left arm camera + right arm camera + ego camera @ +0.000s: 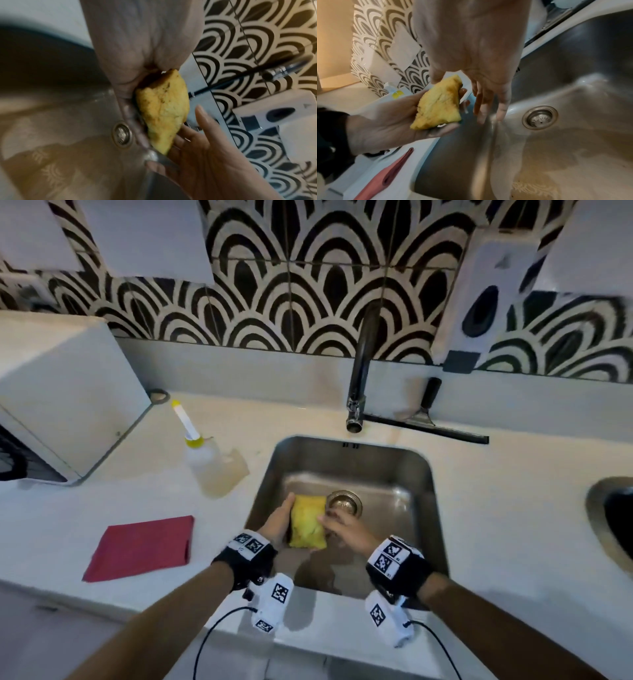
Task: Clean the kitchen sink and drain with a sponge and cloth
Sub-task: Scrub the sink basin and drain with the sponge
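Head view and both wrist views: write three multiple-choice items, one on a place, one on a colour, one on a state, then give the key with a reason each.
1. Where does the red cloth lie?
A. in the sink
B. on the counter left of the sink
C. over the tap

2. What colour is the sponge?
A. yellow
B. blue
C. pink

3. How is the sponge held?
A. alone on the drain
B. in the left hand, right hand touching it
C. under the bottle

Key: B, it lies flat on the counter; A, all views show yellow; B, it lies on the left palm above the basin.
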